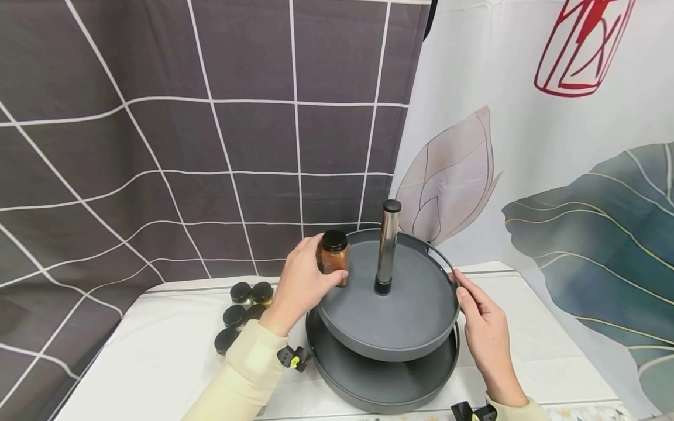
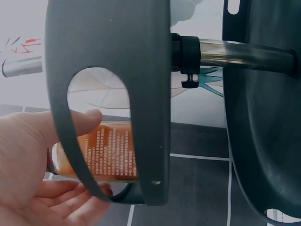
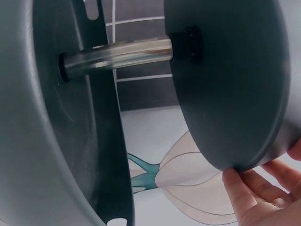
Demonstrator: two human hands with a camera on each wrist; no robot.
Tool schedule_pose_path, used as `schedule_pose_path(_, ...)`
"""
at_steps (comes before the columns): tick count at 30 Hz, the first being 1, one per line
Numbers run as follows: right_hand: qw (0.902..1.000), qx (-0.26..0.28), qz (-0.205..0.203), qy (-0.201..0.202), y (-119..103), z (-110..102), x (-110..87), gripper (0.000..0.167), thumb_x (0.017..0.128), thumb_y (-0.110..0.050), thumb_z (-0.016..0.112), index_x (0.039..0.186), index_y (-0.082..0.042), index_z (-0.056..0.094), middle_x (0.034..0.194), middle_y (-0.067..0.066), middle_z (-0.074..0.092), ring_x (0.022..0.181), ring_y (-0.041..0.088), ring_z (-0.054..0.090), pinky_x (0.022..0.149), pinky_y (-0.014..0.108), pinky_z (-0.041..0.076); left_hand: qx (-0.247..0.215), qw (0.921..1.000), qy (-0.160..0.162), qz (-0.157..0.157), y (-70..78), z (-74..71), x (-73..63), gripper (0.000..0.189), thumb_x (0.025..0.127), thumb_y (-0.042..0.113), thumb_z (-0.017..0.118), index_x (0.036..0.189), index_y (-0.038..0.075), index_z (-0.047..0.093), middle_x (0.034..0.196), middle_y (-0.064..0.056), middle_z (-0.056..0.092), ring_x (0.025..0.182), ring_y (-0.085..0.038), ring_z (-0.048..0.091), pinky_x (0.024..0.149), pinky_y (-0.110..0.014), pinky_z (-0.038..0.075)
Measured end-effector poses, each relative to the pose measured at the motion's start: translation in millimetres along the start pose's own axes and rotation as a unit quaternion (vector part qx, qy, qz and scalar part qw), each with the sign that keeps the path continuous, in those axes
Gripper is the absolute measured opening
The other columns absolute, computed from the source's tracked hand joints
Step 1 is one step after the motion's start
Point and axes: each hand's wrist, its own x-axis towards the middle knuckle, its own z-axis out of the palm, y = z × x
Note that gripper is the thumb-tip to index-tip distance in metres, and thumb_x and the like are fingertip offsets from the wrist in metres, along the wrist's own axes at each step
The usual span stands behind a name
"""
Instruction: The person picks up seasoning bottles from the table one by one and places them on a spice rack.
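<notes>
My left hand [image 1: 302, 278] grips a spice jar [image 1: 333, 260] with a black lid and orange-brown contents, over the left edge of a round grey upper tray [image 1: 389, 324]. Through the cut-out in that tray's wall, the left wrist view shows the jar's printed label [image 2: 110, 155], thumb on one side and fingers on the other. On the right, my right hand [image 1: 487, 327] pinches the upper tray's rim, fingertips under its edge in the right wrist view. A metal post [image 1: 388, 245] with a black cap rises through the upper tray. Below sits a wider lower tray [image 1: 379, 386].
Several black-lidded jars [image 1: 234, 316] stand in a cluster on the white table [image 1: 174, 345], left of the trays and partly behind my left forearm. A dark gridded curtain [image 1: 253, 140] and a white patterned one [image 1: 474, 70] hang behind.
</notes>
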Motion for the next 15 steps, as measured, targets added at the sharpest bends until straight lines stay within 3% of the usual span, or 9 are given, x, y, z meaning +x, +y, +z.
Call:
schedule_pose_path(3,1.0000,0.003,-0.007,-0.003,0.0,-1.1,0.0,0.036,0.107,-0.022,0.050,0.140,-0.009,0.060,0.132,0.009,0.066,0.115,-0.011,0.056,0.094,0.006,0.044,-0.013,0.9998,-0.005,-0.017,-0.1,-3.8,-1.7,0.078,0.075,0.026,0.089,0.140,0.000,0.054,0.127,-0.012,0.062,0.109,-0.027,0.064,0.091,-0.044,0.055)
schedule_pose_path(10,1.0000,0.004,-0.005,-0.007,-0.5,-2.7,0.3,0.036,0.107,-0.021,0.051,0.140,-0.010,0.060,0.131,0.007,0.066,0.116,-0.010,0.056,0.093,0.006,0.044,-0.048,0.9981,-0.002,-0.038,-4.2,-20.0,-11.0,0.080,0.078,0.025,0.088,0.143,0.000,0.050,0.133,-0.011,0.060,0.108,-0.029,0.068,0.092,-0.042,0.056)
schedule_pose_path(15,1.0000,0.002,-0.005,-0.007,0.2,-2.5,0.5,0.036,0.107,-0.022,0.051,0.140,-0.010,0.060,0.131,0.006,0.067,0.116,-0.008,0.057,0.093,0.006,0.044,-0.038,0.9979,0.014,-0.050,-7.8,-40.2,-28.8,0.080,0.079,0.023,0.087,0.145,0.000,0.048,0.137,-0.011,0.058,0.114,-0.031,0.065,0.095,-0.043,0.055)
